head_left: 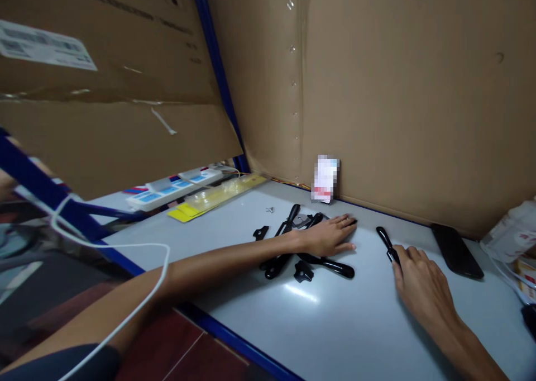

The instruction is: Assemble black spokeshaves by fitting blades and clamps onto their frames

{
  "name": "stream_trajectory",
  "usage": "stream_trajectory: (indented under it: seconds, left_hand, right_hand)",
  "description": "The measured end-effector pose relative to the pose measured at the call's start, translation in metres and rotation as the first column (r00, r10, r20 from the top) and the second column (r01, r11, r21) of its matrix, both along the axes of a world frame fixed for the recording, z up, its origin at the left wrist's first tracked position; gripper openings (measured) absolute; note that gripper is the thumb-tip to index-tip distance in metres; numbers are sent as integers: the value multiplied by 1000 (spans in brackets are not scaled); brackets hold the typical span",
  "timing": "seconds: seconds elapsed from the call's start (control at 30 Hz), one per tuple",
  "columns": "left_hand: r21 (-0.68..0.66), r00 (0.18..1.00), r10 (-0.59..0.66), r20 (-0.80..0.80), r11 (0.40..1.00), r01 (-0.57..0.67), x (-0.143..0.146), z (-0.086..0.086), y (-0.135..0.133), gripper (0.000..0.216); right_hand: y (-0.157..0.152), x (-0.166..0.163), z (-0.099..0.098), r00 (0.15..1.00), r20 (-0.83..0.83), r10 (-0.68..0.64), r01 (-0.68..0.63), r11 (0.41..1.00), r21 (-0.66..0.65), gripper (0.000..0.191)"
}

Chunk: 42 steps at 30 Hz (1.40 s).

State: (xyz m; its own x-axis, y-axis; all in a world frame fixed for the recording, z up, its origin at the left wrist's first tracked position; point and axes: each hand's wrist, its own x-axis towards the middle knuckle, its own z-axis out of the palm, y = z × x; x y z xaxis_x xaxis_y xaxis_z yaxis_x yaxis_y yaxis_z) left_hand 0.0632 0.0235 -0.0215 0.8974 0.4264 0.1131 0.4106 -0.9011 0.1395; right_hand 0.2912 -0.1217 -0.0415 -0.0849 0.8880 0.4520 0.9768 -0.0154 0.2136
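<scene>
My left hand (pixel 330 237) is flat, palm down, fingers stretched out and close together, pressing on a cluster of glossy black plastic parts (pixel 293 247). Not gripping anything, just resting on top. My right hand (pixel 416 272) is loosely curled, fingertips on the near end of a single black handle piece (pixel 385 241); can't tell whether it's actually pinched or only touched.

Around: the cluster sits mid-table (pixel 335 325), long black pieces sticking out under and in front of the left palm, one small bracket (pixel 260 233) a bit off to the left, another small one (pixel 303 271) near the front. The single handle piece lies apart, between the two hands, angled toward the cardboard wall (pixel 397 90). Dark phone-like slab (pixel 456 251) just beyond the right hand by the wall. Blurred card (pixel 325 178) leans on the cardboard behind the cluster. Yellow strip (pixel 218 196) and white power strip (pixel 176 186) at far left. White cable (pixel 138 269) drapes over my left forearm.
</scene>
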Motion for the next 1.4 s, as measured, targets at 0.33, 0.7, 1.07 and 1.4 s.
stream_trajectory:
  seconds: [0.33,0.7,1.07,1.4]
  left_hand:
    - [-29,984,-173,48,984,174,-21,-1,-55,61]
    - [-189,978,-187,92,961,202,-51,5,-41,83]
    - [182,801,-597,-37,784,593,-42,13,-90,56]
    - [151,515,-844,-150,495,856,22,29,-90,41]
  right_hand:
    - [-1,-7,8,983,-125,-135,111,977,-181,24]
    - [3,4,-2,953,-222,-206,142,951,-274,38]
    - [14,9,-16,897,-394,-199,137,974,-181,44]
    - [11,2,-5,934,-307,-185,119,968,-223,34]
